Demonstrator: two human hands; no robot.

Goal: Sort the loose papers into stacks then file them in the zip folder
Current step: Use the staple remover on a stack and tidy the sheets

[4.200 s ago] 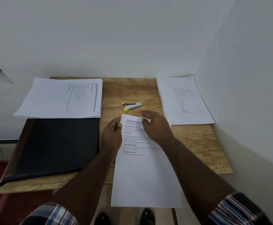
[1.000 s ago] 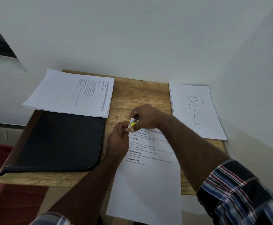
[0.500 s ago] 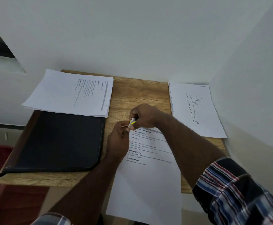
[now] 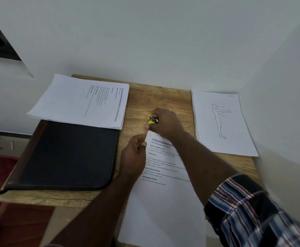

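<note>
A printed paper stack [image 4: 163,193] lies at the table's front middle and hangs over the front edge. My left hand [image 4: 134,157] pinches its top left corner. My right hand [image 4: 165,123] grips a small yellow and silver stapler [image 4: 153,119], held just above the wood a little beyond that corner. A black zip folder [image 4: 69,154] lies shut on the left. A second text stack [image 4: 81,101] rests partly on the folder's far edge. A stack with a drawn figure [image 4: 220,122] lies at the right.
The wooden table [image 4: 159,98] sits in a corner, with white walls behind and at the right. Bare wood shows between the far stacks. Red floor shows below the table's left edge.
My right hand has lifted the stapler off the paper's top left corner and moved it away towards the far side. My left hand still pinches that corner.
</note>
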